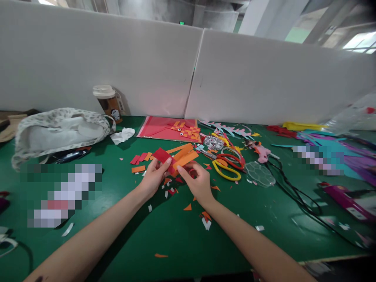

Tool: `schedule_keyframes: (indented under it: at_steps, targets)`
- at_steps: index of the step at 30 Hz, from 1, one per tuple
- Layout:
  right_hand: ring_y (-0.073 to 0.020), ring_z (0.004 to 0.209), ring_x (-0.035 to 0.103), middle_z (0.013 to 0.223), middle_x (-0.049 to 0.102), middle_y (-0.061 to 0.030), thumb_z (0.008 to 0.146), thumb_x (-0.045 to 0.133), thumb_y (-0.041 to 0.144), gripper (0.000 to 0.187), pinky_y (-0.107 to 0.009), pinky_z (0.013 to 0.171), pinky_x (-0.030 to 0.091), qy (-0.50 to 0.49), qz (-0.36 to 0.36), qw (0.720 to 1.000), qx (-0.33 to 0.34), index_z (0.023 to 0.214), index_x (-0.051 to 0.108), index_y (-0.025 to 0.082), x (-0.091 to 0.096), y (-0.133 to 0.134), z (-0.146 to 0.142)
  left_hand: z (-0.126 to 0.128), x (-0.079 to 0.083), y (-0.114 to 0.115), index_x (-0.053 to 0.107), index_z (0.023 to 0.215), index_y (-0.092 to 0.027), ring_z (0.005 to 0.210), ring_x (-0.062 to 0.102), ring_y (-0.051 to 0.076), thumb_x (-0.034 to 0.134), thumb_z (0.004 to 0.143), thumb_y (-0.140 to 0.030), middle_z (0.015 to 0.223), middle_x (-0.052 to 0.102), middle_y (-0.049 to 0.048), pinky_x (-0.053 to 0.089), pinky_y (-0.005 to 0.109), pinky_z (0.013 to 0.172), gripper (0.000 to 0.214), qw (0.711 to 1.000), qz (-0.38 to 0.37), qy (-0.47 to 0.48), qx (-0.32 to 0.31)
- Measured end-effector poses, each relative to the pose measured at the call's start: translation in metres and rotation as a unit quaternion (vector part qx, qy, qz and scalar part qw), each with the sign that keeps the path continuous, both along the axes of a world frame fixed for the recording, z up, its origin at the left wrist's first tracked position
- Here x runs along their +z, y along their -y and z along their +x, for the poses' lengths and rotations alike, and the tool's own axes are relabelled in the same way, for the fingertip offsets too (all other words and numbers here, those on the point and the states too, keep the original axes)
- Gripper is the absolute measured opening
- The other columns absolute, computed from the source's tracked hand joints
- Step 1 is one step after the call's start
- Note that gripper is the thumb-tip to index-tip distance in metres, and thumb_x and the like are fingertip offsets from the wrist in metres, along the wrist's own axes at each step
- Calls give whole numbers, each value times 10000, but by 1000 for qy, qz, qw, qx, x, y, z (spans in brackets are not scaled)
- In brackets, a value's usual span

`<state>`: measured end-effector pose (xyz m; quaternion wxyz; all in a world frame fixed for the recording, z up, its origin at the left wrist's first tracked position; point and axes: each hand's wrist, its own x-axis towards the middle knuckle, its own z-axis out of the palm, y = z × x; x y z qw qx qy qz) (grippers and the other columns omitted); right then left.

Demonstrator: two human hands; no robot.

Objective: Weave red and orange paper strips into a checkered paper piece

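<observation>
My left hand (152,181) pinches a piece of red paper (161,155) between thumb and fingers. My right hand (199,183) grips orange paper strips (188,156) that fan out toward the upper right. The red and orange pieces meet and overlap between my two hands; whether they are joined there I cannot tell. Small cut pieces of red and orange paper, such as an orange rectangle (138,169), lie left of my left hand. Just beyond my hands, woven orange-and-red paper shapes with googly eyes (192,133) rest on a red sheet (152,127).
Scissors with yellow handles (227,172) and a pair with red handles (235,159) lie to the right, near a pink glue gun (261,152) and a clear flower-shaped tray (260,174). A cloth bag (63,127) and a lidded cup (109,102) stand at the back left. A white partition (132,58) rises behind.
</observation>
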<state>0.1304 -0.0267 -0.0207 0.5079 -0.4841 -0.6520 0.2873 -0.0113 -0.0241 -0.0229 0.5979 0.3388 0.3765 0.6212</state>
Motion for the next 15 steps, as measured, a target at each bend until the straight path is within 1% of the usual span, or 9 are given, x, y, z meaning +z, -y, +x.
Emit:
schedule_keyframes:
  at_steps: [1, 3, 5, 6, 8, 12, 15]
  targets:
    - [-143, 593, 542, 711, 631, -34, 723, 616, 435, 261, -266, 546, 432, -10, -21, 1000, -3, 754, 623, 176, -1, -1, 0, 1, 0, 1, 547, 835, -181, 691, 605, 89, 718, 653, -352, 800, 642, -25, 484, 196, 635, 303, 1000, 6, 8, -13]
    - [-155, 618, 574, 772, 662, -46, 719, 616, 446, 315, -269, 556, 452, -47, -70, 996, 17, 864, 634, 167, -3, -5, 0, 2, -1, 2, 552, 826, -178, 711, 603, 87, 719, 658, -326, 804, 638, -25, 479, 192, 644, 279, 999, 7, 24, -25]
    - [-173, 671, 601, 795, 673, -52, 727, 608, 442, 319, -281, 595, 474, -83, -93, 991, 49, 879, 637, 163, -4, -7, 1, 2, -3, 2, 559, 821, -178, 729, 603, 87, 715, 669, -310, 799, 634, -24, 473, 184, 647, 255, 999, 0, 25, -25]
    - [-181, 694, 608, 792, 675, -53, 733, 604, 436, 301, -290, 618, 480, -92, -91, 990, 58, 850, 643, 162, -5, -8, 1, 2, -4, 2, 566, 824, -180, 743, 604, 89, 710, 675, -310, 804, 636, -22, 470, 183, 650, 245, 1000, -4, 17, -22]
    - [-194, 723, 613, 782, 676, -52, 738, 603, 422, 268, -307, 656, 487, -96, -74, 991, 56, 794, 649, 164, -4, -10, 2, 1, -6, 2, 587, 841, -187, 783, 608, 104, 701, 682, -324, 837, 650, -10, 470, 193, 671, 239, 1000, -9, -13, -12]
    - [-214, 805, 625, 853, 686, -60, 738, 609, 396, 253, -329, 722, 493, -125, -58, 989, 44, 845, 646, 170, -3, -10, 6, -1, -6, 0, 644, 838, -168, 831, 616, 143, 705, 665, -350, 877, 683, 30, 475, 241, 748, 258, 996, 4, -82, -31]
    - [-210, 769, 623, 807, 681, -52, 729, 616, 401, 241, -322, 684, 500, -129, -64, 989, 36, 789, 632, 168, -1, -8, 7, -3, -5, 0, 660, 806, -151, 787, 625, 150, 712, 653, -349, 846, 692, 44, 487, 259, 739, 256, 994, -1, -103, -45]
